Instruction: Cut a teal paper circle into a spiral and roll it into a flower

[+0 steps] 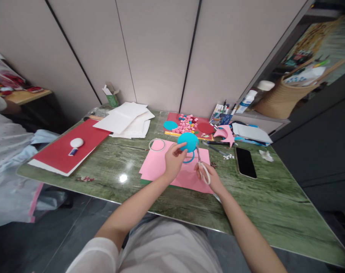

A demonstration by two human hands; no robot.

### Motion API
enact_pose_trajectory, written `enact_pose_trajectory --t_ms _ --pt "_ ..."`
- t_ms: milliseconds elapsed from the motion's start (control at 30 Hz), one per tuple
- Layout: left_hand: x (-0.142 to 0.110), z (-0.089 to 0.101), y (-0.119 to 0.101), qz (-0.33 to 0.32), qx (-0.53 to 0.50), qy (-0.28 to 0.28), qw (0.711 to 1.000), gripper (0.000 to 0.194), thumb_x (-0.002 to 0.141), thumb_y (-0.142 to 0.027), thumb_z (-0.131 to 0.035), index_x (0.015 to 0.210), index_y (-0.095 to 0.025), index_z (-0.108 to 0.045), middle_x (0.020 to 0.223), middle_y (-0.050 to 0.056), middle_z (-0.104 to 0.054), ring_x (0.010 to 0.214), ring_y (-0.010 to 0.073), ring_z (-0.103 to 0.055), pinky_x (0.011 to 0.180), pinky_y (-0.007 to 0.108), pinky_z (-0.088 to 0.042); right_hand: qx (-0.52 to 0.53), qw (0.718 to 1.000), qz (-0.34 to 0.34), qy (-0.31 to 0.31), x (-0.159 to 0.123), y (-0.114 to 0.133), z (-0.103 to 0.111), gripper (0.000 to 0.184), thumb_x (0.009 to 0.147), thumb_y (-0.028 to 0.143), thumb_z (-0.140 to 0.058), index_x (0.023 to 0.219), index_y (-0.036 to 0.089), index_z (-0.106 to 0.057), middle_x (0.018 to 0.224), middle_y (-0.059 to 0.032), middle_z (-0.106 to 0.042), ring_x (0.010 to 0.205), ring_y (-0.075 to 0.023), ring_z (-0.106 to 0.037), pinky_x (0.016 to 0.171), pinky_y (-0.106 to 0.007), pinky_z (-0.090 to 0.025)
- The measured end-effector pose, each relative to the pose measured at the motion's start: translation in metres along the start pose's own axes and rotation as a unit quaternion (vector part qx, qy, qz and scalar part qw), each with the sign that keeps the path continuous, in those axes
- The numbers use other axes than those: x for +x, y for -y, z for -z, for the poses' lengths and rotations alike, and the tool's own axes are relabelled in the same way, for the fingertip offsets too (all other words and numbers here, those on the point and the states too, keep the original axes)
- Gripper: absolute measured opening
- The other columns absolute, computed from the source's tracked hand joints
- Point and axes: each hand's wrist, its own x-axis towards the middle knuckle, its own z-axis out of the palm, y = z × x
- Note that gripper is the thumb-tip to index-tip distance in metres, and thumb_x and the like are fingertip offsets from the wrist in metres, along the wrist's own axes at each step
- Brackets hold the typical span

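Between the fingers of my left hand [174, 158] is a blue paper circle [188, 141], held up above pink paper sheets [155, 165]. My right hand [210, 178] grips white-handled scissors [205, 173], whose blades meet the circle's right edge. A thin blue paper strip [191, 158] curls below the circle. Left of my hands, a white ring [157, 145] lies on the pink paper. Behind the circle, a red sheet carries small pink paper pieces [188, 123], another blue circle [170, 125] and a red circle [205, 128].
A black phone [246, 162] lies to the right, with pink paper scraps [226, 133] and pens behind it. White sheets [126, 117] and red paper [66, 151] bearing a white rounded object [76, 143] lie left. Another person's clothing [13, 163] shows at the left edge.
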Motion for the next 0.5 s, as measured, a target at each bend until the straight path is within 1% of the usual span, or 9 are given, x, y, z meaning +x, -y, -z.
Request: enact_pose_trajectory --t_ms 133,300,500 --pt "-0.0007 0.0 0.0015 0.006 0.007 0.015 1.0 0.025 0.07 -0.021 -0.057 0.094 -0.019 -0.063 0.079 0.002 -0.055 0.066 0.0092 -0.048 0.062 0.023 -0.044 0.008 1.0 0.0 -0.003 -0.0001 0.0017 -0.0007 0.033 0.081 0.05 -0.042 0.075 0.018 -0.049 0.054 0.0028 -0.045 0.051 -0.011 -0.042 0.051 -0.024 -0.032" --pt "-0.0012 -0.0004 0.0023 0.015 0.009 0.027 0.999 0.026 0.07 -0.021 -0.056 0.095 -0.018 -0.063 0.077 0.003 -0.053 0.065 0.0097 -0.048 0.06 0.023 -0.044 0.003 1.0 0.0 -0.007 0.0003 0.0008 -0.0017 0.034 0.081 0.051 -0.04 0.077 0.018 -0.049 0.054 0.0027 -0.044 0.051 -0.0111 -0.041 0.052 -0.024 -0.033" --pt "-0.0009 0.0003 -0.0006 0.008 0.013 0.02 1.0 0.025 0.071 -0.02 -0.055 0.094 -0.019 -0.063 0.078 0.003 -0.054 0.066 0.0101 -0.048 0.061 0.023 -0.043 -0.003 1.0 0.008 -0.005 0.0003 -0.0006 -0.0011 0.033 0.082 0.049 -0.039 0.078 0.018 -0.049 0.055 0.0022 -0.044 0.052 -0.0111 -0.041 0.052 -0.024 -0.033"
